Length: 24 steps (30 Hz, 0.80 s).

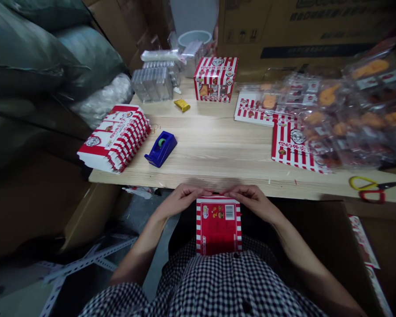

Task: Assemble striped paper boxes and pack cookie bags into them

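Note:
Between both hands, at the table's front edge, is a red box (219,226) with red and white striped sides and a barcode, resting against the lap. My left hand (184,198) pinches its far left edge with closed fingers. At the far right edge, my right hand (251,198) grips the same box, thumb and fingers together. A blue tape dispenser (161,149) stands beyond my left hand. Left of it lies a stack of flat striped cartons (117,136). An assembled striped box (215,79) with a window stands at the table's back, near a small yellow packet (182,105).
Clear plastic cases (152,83) stand at the back left of the wooden table (204,141). Bagged toys (366,119) cover striped cards (292,143) at the right. Scissors (374,188) lie at the front right edge. Large bags (49,66) bulge at the left.

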{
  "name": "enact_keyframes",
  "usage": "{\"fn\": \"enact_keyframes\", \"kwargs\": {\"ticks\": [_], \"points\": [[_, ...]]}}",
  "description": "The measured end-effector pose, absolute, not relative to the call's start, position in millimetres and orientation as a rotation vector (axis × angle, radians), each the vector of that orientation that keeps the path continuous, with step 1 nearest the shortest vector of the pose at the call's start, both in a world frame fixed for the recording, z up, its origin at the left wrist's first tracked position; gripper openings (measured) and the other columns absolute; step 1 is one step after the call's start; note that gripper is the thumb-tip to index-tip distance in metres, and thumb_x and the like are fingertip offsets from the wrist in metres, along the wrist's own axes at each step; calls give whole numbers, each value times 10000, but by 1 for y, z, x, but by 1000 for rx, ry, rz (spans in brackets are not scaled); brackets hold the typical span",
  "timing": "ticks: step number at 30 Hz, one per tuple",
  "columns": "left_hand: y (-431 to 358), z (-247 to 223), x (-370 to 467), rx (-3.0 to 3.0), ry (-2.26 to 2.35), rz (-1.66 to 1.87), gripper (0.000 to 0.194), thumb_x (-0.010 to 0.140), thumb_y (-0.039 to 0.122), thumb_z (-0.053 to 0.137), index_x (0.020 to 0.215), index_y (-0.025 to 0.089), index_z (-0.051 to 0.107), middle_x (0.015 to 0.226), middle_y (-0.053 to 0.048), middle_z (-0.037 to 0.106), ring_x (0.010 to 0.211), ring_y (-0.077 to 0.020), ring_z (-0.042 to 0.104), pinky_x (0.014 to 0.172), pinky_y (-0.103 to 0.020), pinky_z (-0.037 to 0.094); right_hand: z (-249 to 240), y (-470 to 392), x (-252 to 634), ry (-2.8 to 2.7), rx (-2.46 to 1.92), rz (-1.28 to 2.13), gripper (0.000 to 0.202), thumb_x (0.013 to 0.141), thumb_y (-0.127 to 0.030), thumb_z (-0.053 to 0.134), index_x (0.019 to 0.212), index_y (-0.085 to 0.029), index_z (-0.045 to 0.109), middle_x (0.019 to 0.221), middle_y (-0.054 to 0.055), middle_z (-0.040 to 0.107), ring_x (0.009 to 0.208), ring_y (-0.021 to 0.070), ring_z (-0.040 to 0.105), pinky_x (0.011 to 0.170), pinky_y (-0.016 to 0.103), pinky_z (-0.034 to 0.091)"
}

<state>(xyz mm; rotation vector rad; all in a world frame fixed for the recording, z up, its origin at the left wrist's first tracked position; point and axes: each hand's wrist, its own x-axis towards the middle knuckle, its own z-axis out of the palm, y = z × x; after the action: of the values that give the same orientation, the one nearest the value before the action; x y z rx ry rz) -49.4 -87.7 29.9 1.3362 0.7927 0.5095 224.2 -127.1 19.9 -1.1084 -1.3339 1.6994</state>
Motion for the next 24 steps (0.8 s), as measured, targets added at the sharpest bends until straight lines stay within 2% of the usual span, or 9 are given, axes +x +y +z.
{"fn": "enact_keyframes", "kwargs": {"ticks": [3, 6, 10, 16, 24], "points": [[-80, 31, -44, 1326, 790, 460, 252, 888, 316, 657, 1099, 230, 766, 1165, -93, 745, 1033, -235, 710, 923, -362, 541, 24, -118, 226, -1352, -1055, 1788, 188, 873, -387, 703, 998, -269, 779, 1158, 47, 742, 1074, 227, 689, 964, 412, 517], [-74, 27, -38, 1353, 800, 472, 278, 863, 276, 687, 1132, 238, 749, 1126, -84, 759, 961, -217, 720, 875, -352, 550, 21, -113, 228, -1333, -1092, 1816, 224, 858, -372, 714, 1052, -276, 771, 1072, 41, 771, 974, 215, 720, 890, 400, 555], [-70, 21, -33, 1414, 805, 535, 257, 872, 251, 664, 1112, 252, 756, 1060, -69, 777, 891, -202, 719, 789, -319, 555, 13, -113, 226, -1251, -1144, 1751, 195, 813, -362, 758, 980, -268, 793, 934, 28, 793, 813, 192, 728, 753, 341, 582], [-67, 22, -29, 1430, 857, 509, 203, 844, 272, 687, 1009, 219, 791, 918, -81, 792, 776, -200, 722, 701, -300, 555, 9, -108, 225, -1258, -1111, 1739, 149, 796, -332, 770, 914, -245, 799, 877, 20, 789, 777, 168, 718, 686, 282, 566], [-55, 28, -30, 1408, 846, 377, 190, 826, 282, 707, 973, 199, 795, 921, -83, 787, 775, -187, 709, 721, -297, 546, 11, -85, 237, -1403, -1039, 1933, 150, 812, -295, 751, 949, -246, 787, 877, 2, 795, 711, 132, 708, 679, 264, 553]]}}
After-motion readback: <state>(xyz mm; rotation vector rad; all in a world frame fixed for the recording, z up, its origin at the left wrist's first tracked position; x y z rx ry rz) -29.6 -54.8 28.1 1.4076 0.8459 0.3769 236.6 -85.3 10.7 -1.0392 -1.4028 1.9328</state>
